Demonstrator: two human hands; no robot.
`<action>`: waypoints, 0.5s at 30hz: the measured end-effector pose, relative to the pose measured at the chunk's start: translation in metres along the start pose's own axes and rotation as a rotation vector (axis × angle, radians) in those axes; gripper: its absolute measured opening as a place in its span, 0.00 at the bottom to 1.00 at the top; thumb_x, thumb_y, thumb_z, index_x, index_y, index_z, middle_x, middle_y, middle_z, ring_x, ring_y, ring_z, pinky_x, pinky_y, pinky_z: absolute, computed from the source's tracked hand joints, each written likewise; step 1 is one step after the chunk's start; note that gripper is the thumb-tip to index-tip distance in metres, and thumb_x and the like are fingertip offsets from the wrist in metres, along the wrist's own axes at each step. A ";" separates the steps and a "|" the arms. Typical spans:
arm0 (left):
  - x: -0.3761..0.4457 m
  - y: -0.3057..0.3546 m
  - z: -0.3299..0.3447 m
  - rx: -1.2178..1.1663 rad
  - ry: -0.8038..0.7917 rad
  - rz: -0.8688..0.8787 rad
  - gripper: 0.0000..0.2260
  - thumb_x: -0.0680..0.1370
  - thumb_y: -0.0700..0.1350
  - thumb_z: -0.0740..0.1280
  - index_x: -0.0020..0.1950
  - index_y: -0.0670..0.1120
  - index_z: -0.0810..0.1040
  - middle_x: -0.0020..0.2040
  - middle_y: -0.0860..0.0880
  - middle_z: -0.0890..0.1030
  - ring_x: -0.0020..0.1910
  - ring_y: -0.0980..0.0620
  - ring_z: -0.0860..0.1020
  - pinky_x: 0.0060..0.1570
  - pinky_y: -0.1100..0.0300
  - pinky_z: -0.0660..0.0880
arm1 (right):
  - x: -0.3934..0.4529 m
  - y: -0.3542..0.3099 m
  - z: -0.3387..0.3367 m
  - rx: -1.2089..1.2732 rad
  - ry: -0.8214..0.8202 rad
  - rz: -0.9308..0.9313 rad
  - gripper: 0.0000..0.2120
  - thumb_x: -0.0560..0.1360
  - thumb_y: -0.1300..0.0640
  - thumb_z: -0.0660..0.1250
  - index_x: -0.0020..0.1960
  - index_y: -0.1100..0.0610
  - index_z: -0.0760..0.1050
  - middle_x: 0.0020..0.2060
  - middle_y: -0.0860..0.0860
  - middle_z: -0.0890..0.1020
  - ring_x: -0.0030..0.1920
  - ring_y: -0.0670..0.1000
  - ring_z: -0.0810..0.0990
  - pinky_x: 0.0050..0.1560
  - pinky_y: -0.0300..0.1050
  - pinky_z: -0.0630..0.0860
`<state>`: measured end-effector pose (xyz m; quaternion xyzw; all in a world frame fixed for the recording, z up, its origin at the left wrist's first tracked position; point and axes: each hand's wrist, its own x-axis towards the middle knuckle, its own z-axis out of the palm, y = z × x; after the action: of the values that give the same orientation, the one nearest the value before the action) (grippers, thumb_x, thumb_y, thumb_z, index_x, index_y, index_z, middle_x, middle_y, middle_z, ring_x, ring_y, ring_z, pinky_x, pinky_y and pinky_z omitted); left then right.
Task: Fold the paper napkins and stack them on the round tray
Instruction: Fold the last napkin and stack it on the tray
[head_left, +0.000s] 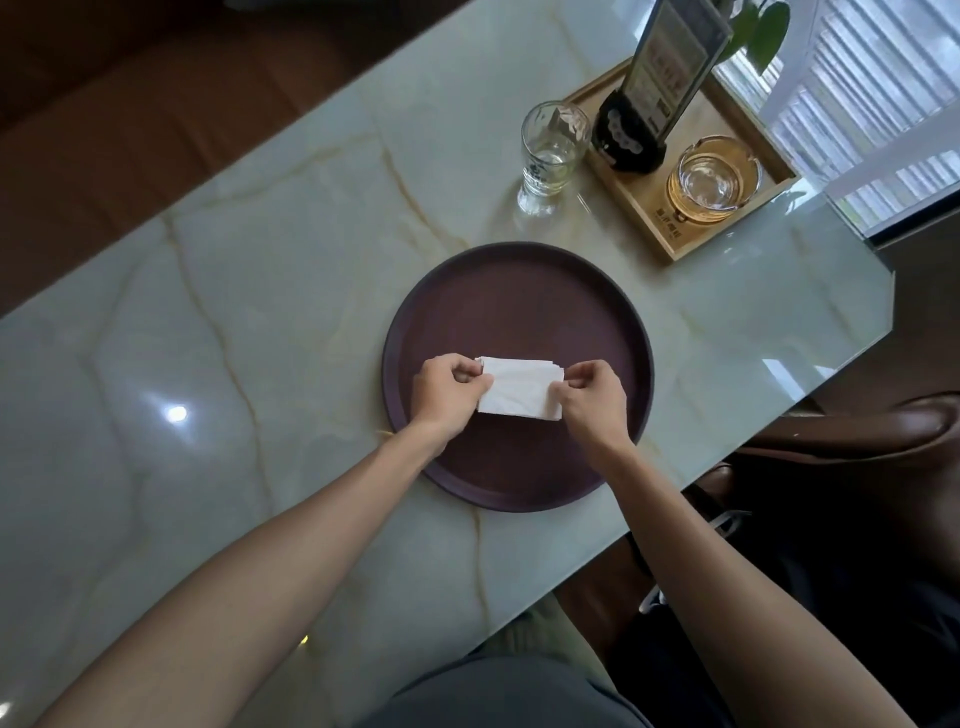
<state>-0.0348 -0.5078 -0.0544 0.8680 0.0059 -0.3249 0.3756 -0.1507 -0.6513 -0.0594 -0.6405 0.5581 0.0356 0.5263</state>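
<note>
Napkins (519, 387) — long axis left–right — between both hands' grips

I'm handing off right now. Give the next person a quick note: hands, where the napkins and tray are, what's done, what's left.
Left hand: pinching the left end of the folded napkins.
Right hand: pinching the right end.
The napkins are a white folded bundle with several layered edges showing on the right, held over the middle of the round tray; whether it rests on the tray is unclear.
Done: folding looks finished.
Left: set the bundle down squarely and let go. No loose napkins in view.
</note>
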 end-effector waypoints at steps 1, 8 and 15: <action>0.001 0.001 0.000 0.009 0.011 0.006 0.05 0.73 0.45 0.77 0.43 0.51 0.83 0.37 0.58 0.81 0.36 0.62 0.78 0.34 0.76 0.70 | 0.000 0.000 0.001 -0.001 0.004 -0.008 0.10 0.72 0.60 0.68 0.53 0.52 0.76 0.43 0.45 0.81 0.42 0.43 0.80 0.41 0.40 0.74; 0.008 -0.005 -0.003 0.042 0.022 -0.011 0.05 0.73 0.45 0.77 0.45 0.49 0.83 0.35 0.58 0.79 0.34 0.64 0.76 0.31 0.77 0.68 | 0.003 -0.007 0.007 -0.098 0.009 -0.085 0.10 0.73 0.58 0.68 0.54 0.53 0.75 0.43 0.43 0.80 0.43 0.45 0.79 0.41 0.40 0.73; 0.010 -0.010 -0.001 0.083 0.019 0.016 0.13 0.72 0.49 0.78 0.52 0.48 0.81 0.39 0.56 0.80 0.42 0.54 0.80 0.38 0.71 0.71 | 0.002 -0.005 0.008 -0.212 0.005 -0.078 0.08 0.74 0.53 0.68 0.52 0.54 0.74 0.46 0.47 0.81 0.46 0.52 0.81 0.44 0.45 0.72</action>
<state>-0.0282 -0.5024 -0.0659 0.8858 -0.0111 -0.3136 0.3419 -0.1417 -0.6479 -0.0611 -0.7141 0.5271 0.0722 0.4551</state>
